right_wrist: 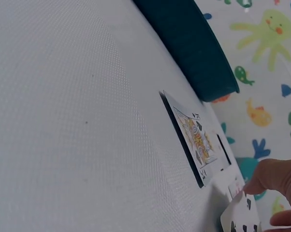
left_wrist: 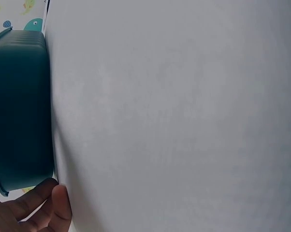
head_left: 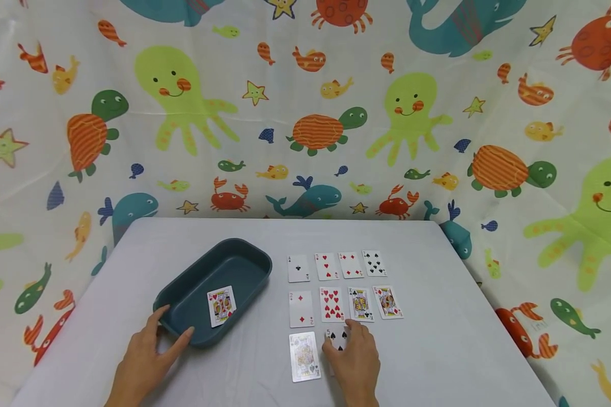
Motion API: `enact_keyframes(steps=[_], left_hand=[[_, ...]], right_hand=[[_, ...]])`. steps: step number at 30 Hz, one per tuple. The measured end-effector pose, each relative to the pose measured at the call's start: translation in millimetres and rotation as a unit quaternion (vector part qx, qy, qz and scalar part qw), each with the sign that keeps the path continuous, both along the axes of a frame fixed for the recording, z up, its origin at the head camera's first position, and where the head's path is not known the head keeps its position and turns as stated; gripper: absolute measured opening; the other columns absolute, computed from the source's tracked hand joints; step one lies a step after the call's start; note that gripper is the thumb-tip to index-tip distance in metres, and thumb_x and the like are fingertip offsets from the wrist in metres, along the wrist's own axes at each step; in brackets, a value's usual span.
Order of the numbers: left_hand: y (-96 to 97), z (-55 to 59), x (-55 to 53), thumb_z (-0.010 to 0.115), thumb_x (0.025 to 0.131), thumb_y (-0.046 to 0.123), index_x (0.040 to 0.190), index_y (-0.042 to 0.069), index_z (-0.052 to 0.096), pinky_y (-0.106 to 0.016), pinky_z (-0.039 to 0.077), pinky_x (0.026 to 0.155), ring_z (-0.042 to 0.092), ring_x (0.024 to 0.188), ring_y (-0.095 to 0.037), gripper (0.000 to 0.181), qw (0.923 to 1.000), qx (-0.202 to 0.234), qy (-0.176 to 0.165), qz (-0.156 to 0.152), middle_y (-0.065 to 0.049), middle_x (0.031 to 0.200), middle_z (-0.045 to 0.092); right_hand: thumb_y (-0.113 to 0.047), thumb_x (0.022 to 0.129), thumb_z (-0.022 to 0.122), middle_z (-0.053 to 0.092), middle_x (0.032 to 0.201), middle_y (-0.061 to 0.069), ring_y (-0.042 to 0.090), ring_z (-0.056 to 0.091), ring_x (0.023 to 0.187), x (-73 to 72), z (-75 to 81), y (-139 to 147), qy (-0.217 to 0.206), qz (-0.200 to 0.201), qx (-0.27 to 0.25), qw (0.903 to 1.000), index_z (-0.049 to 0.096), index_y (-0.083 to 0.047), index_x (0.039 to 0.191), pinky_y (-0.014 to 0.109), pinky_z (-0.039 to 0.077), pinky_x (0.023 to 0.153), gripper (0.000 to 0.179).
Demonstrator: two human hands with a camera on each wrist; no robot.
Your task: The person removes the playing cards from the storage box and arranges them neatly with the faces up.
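Note:
My left hand [head_left: 142, 356] grips the near corner of a dark teal tray [head_left: 180, 282], its thumb and fingers on either side of the corner. In the left wrist view, curled fingers [left_wrist: 61, 208] sit against the tray's lower edge. One red-suited face card [head_left: 221, 306] lies inside the tray. My right hand [head_left: 355, 362] pinches a spade playing card [head_left: 338, 337] by its edges; the hand covers much of it. In the right wrist view this card [right_wrist: 242, 212] tilts up from the table. Left of it lies a king of spades [head_left: 304, 356], face up.
Beyond my right hand, face-up cards form rows, including a two of diamonds [head_left: 301, 309], a face card [head_left: 387, 302] and a three of hearts [head_left: 327, 266]. They rest on a white-covered table [head_left: 453, 339]. A sea-animal patterned curtain [head_left: 295, 68] hangs behind it.

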State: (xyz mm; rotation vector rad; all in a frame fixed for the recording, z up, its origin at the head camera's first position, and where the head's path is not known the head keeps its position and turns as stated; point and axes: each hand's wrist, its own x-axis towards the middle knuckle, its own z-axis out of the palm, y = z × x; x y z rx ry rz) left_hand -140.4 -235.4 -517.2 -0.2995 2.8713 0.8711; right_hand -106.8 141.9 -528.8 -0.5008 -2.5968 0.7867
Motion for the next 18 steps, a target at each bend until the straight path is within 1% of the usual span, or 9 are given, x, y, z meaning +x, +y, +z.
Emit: enact_keyframes(steps=[5, 8, 13, 15, 18], left_hand=[[-0.1, 0.4, -1.3, 0.056, 0.09, 0.075, 0.159, 0.002, 0.016, -0.077, 0.037, 0.1, 0.041, 0.127, -0.057, 0.108, 1.0, 0.002, 0.002, -0.006, -0.043, 0.147, 0.033], [-0.2, 0.4, -0.9, 0.056, 0.09, 0.075, 0.159, 0.001, 0.018, -0.077, 0.037, 0.1, 0.042, 0.128, -0.057, 0.109, 0.9999, 0.003, 0.011, -0.008, -0.043, 0.147, 0.034], [-0.1, -0.4, 0.5, 0.057, 0.09, 0.074, 0.158, -0.001, 0.02, -0.077, 0.038, 0.099, 0.043, 0.128, -0.057, 0.108, 0.9996, 0.002, 0.027, -0.011, -0.043, 0.148, 0.035], [-0.1, -0.4, 0.1, 0.057, 0.09, 0.074, 0.158, -0.001, 0.02, -0.077, 0.038, 0.099, 0.043, 0.128, -0.057, 0.108, 0.9996, 0.001, 0.025, -0.009, -0.044, 0.148, 0.034], [0.3, -0.2, -1.3, 0.057, 0.089, 0.076, 0.158, 0.001, 0.019, -0.078, 0.038, 0.099, 0.042, 0.127, -0.058, 0.109, 0.9999, 0.0, 0.011, -0.005, -0.043, 0.148, 0.033]], right_hand=[[-0.024, 0.068, 0.09, 0.07, 0.109, 0.016, 0.025, 0.059, 0.081, -1.5, 1.0, 1.1, -0.011, 0.004, 0.003, 0.9999, 0.068, -0.001, 0.117, 0.044, 0.051, 0.063, 0.059], [-0.025, 0.067, 0.091, 0.071, 0.11, 0.017, 0.024, 0.059, 0.08, -2.5, 1.9, 1.5, -0.014, 0.006, 0.008, 0.9998, 0.068, -0.001, 0.118, 0.043, 0.05, 0.062, 0.06], [-0.025, 0.068, 0.091, 0.071, 0.11, 0.017, 0.03, 0.064, 0.086, -2.9, 4.3, 2.1, -0.002, 0.01, 0.01, 0.9999, 0.068, -0.002, 0.117, 0.049, 0.054, 0.066, 0.059], [-0.025, 0.068, 0.09, 0.071, 0.11, 0.017, 0.031, 0.065, 0.089, -2.4, 5.3, 1.8, -0.001, 0.011, 0.006, 0.9999, 0.068, -0.002, 0.116, 0.051, 0.054, 0.068, 0.058], [-0.025, 0.069, 0.09, 0.071, 0.111, 0.016, 0.032, 0.066, 0.093, -1.9, 7.7, 0.9, -0.002, 0.013, -0.001, 0.9999, 0.069, -0.003, 0.116, 0.052, 0.055, 0.072, 0.057]])
